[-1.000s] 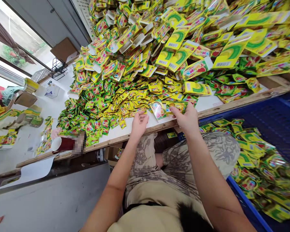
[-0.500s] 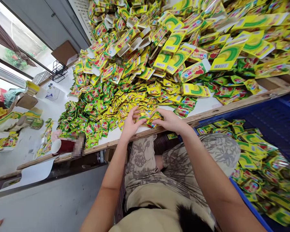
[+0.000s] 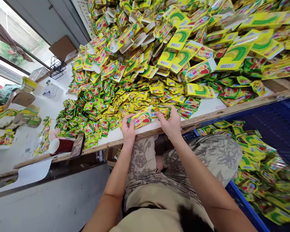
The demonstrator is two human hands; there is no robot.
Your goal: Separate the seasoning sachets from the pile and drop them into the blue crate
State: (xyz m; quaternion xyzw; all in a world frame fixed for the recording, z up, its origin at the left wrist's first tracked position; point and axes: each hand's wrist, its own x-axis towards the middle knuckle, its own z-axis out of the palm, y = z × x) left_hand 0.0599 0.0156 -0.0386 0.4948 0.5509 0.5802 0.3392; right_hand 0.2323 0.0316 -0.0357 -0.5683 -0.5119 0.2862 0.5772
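My left hand [image 3: 127, 129] is closed on a yellow-green carton [image 3: 142, 119] with a white open flap, held just above the table's near edge. My right hand [image 3: 170, 123] is closed on a small bunch of yellow sachets [image 3: 160, 111], right beside the carton's open end. Both hands sit at the front of a wide spread of loose yellow and green sachets [image 3: 98, 106]. Behind that rises a heap of flat and folded cartons [image 3: 173, 42].
The white table has a wooden front edge [image 3: 231, 109]. A blue crate [image 3: 267, 154] at my right knee holds several filled packets. A red cup [image 3: 61, 145] and a phone [image 3: 77, 145] lie left of my hands. Boxes and a wire rack [image 3: 56, 67] stand far left.
My hands came together over the sachets, then parted. The left now holds a carton and the right has gathered a bunch of sachets next to its open end.
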